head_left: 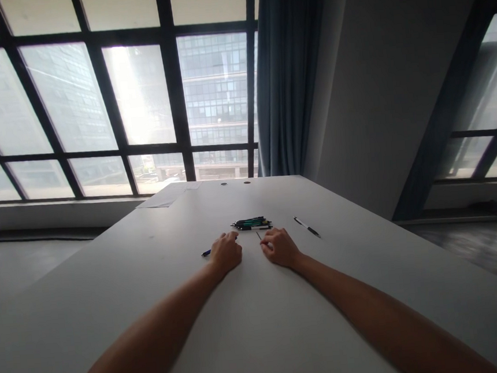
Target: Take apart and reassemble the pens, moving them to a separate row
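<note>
Both my arms reach out over a long white table [353,293]. My left hand [226,251] is curled on the tabletop around a blue pen [206,253], whose tip sticks out to the left. My right hand [281,247] rests close beside it, fingers closed on a thin dark pen part [259,236] that pokes up from the fingertips. Just beyond both hands lies a small pile of several green and black pens [252,224].
A single black and white pen [307,227] lies to the right of the pile. A sheet of paper [166,197] sits at the table's far left corner, near two round cable holes [235,183]. Large windows and a blue curtain [286,78] stand behind.
</note>
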The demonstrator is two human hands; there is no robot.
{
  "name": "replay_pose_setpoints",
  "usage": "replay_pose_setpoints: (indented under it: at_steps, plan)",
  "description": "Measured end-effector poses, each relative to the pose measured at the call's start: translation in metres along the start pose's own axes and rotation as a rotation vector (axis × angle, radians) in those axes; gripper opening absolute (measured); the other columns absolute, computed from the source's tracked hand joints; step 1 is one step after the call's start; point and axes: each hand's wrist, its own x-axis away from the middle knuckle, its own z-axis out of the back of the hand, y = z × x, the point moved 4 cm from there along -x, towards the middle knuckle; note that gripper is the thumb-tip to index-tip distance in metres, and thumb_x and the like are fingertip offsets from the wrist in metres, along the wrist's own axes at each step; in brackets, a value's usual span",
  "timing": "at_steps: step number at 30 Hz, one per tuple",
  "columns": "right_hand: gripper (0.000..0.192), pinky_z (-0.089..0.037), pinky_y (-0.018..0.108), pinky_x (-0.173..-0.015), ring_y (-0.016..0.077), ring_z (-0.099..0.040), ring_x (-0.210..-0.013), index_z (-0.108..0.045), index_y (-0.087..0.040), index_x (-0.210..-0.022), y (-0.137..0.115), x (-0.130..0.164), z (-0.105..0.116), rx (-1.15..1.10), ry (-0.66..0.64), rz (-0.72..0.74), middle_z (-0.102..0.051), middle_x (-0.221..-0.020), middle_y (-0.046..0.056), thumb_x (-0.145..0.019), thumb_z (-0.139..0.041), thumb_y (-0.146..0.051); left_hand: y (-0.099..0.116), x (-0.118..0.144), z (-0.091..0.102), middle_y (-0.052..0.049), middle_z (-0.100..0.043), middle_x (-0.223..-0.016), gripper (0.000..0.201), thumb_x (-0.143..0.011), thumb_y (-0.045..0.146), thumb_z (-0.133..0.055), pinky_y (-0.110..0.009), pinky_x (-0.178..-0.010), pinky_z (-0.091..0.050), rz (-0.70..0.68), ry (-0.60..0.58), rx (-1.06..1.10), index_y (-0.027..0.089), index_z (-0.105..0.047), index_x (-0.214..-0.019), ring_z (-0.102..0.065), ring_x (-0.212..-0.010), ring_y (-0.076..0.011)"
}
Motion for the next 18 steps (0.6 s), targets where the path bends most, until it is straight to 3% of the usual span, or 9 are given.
replay_pose_setpoints:
  at_steps: [4,9,13,18]
  plan:
    - [0.018,-0.036,0.032,-0.082,0.0188,-0.058,-0.087,-0.068,-0.016,-0.092,0.0,0.0,0.003,0.006,0.09,-0.004,-0.067,-0.089,0.006,-0.081,-0.054,-0.014,0.004,-0.001,-0.001,-0.012,-0.065,-0.111,0.043,-0.082,0.01,-0.043,-0.036,-0.09,-0.046,-0.176,0.069,0.034,0.013,-0.053,-0.124,-0.054,-0.107,-0.0232]
    - [0.02,-0.036,0.033,-0.081,0.0201,-0.058,-0.087,-0.063,-0.015,-0.102,-0.002,0.001,0.005,-0.015,0.163,0.087,-0.065,-0.09,0.008,-0.087,-0.053,-0.02,0.006,-0.001,-0.01,-0.01,-0.066,-0.113,0.054,-0.086,0.009,-0.041,-0.036,-0.088,-0.049,-0.415,0.069,0.074,0.017,-0.041,-0.139,-0.057,-0.101,-0.022]
    - [0.024,-0.037,0.034,-0.082,0.0211,-0.058,-0.09,-0.063,-0.016,-0.107,-0.009,0.002,0.005,-0.029,0.148,0.226,-0.066,-0.093,0.009,-0.093,-0.05,-0.03,0.006,-0.001,-0.012,-0.011,-0.068,-0.109,0.048,-0.094,0.019,-0.04,-0.035,-0.085,-0.05,-0.494,0.08,0.099,0.02,-0.038,-0.142,-0.06,-0.097,-0.0208]
    - [0.02,-0.037,0.033,-0.08,0.019,-0.058,-0.085,-0.065,-0.018,-0.095,-0.014,0.002,0.006,-0.046,0.117,0.292,-0.066,-0.09,0.007,-0.094,-0.048,-0.028,0.006,-0.001,-0.011,-0.011,-0.067,-0.103,0.044,-0.097,0.03,-0.039,-0.033,-0.083,-0.05,-0.516,0.071,0.102,0.02,-0.041,-0.14,-0.063,-0.091,-0.0202]
